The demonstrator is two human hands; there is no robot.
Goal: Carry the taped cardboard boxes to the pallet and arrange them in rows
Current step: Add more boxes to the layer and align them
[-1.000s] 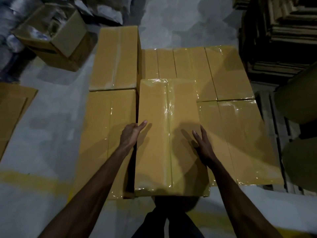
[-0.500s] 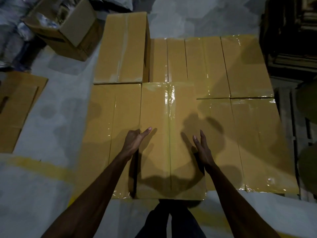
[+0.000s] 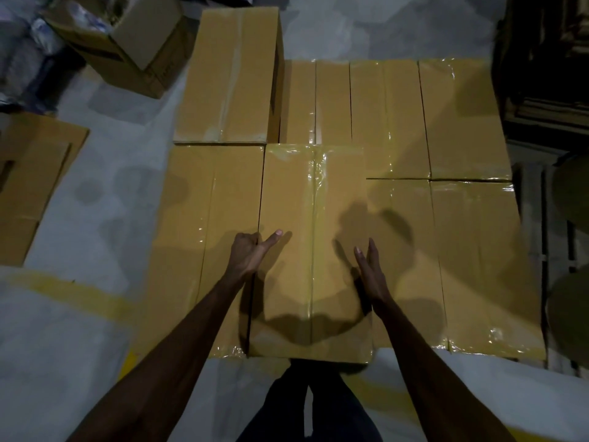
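The middle box [image 3: 310, 250] was a long, flat-topped carton of tan cardboard, its centre seam sealed by a glossy strip of clear tape [image 3: 314, 186] that wrinkled and shone toward the far end. It lay in the near row on the pallet [image 3: 530, 250], whose dark wooden slats showed past the row to the right of the middle box. The middle box sat close between the left box [image 3: 207, 244] and the right box [image 3: 404, 256], both of the same smooth cardboard with shiny tape. The left hand [image 3: 251, 253] gripped the middle box's left edge, fingers curled down into the gap there and thumb stretched flat on top. The right hand [image 3: 369, 272] was straight-fingered and stood edgewise along the middle box's right edge, holding nothing. Beyond the middle box ran a far row of boxes [image 3: 382, 116], and beyond it to the left stood a taller box [image 3: 229, 74] with a dull, paler tape line. Farther left of that, an open box [image 3: 127, 49] with raised flaps held shiny plastic-wrapped packs, too dim to identify. Well left of the middle box, flattened cardboard [image 3: 32, 183] lay on the grey concrete floor [image 3: 105, 193], which was crossed by a worn yellow line [image 3: 63, 288].
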